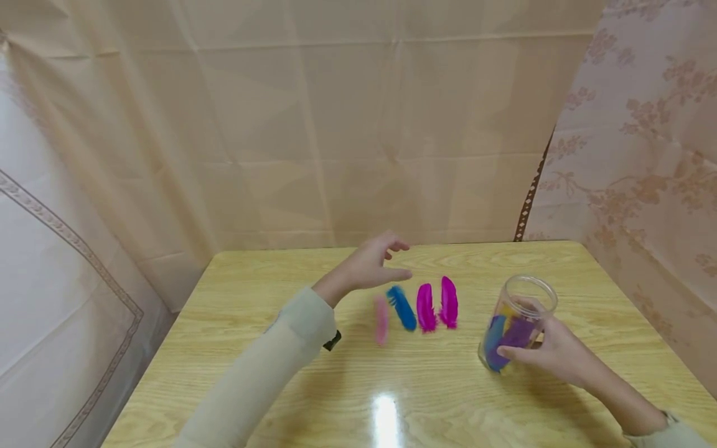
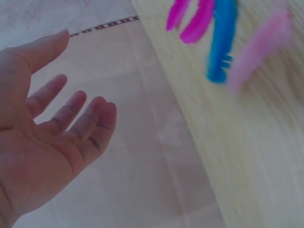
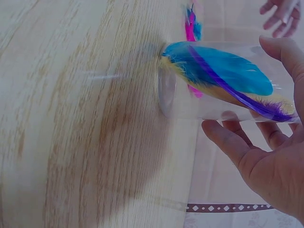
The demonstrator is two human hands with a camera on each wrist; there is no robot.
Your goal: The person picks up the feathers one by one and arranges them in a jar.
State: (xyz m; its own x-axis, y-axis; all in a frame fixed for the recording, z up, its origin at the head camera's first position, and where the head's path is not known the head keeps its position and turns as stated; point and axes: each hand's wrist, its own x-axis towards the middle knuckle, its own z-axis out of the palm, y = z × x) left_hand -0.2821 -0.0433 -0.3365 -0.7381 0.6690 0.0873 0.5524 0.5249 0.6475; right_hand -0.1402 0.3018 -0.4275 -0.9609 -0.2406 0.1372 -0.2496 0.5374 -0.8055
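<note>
My right hand [image 1: 560,351] grips a clear glass jar [image 1: 529,284], which leans in the head view; whether its base touches the table I cannot tell. Inside lie a blue feather [image 3: 228,69], a purple feather [image 3: 237,97] and a yellowish feather [image 3: 209,89]. Relaxed and holding nothing, my left hand [image 1: 372,264] hovers over the table's far part. Close by it are a blurred light pink feather [image 1: 381,320] and a blue feather [image 1: 403,309]. Two magenta feathers, the nearer one [image 1: 426,308] and the farther one [image 1: 449,303], lie to their right.
The wooden table [image 1: 252,386] has its far edge against a beige curtain [image 1: 358,124]. A flowered cloth [image 1: 650,162] hangs at the right, and a pale cloth with a patterned band [image 1: 73,242] at the left. Light reflects off the table's near middle.
</note>
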